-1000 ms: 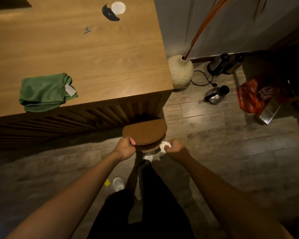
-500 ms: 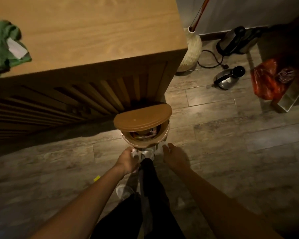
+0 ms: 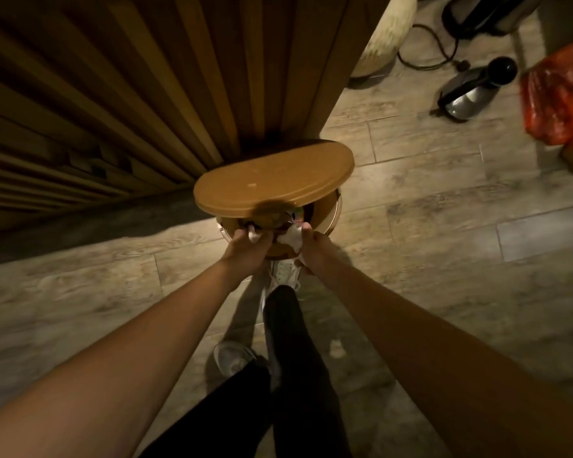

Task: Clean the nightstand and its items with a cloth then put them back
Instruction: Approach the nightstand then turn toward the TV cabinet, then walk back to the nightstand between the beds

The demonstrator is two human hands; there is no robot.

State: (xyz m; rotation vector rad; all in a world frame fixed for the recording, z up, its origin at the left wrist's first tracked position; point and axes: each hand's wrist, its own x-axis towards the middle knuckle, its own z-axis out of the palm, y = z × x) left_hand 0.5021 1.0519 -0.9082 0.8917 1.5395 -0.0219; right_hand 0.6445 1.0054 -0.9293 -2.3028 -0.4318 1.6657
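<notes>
No text, label, brand, number or sign is showing legibly anywhere; the dim, blurred view is hiding any print.

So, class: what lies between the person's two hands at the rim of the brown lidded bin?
In the head view, crumpled white tissue lies between the left hand and right hand, above the brown bin's rim.

Clutter lying around you on the wood-plank floor

To your right, a metal kettle is lying tipped beside a black cord; an orange plastic bag is sitting at the edge, near a pale round lamp base.
</notes>
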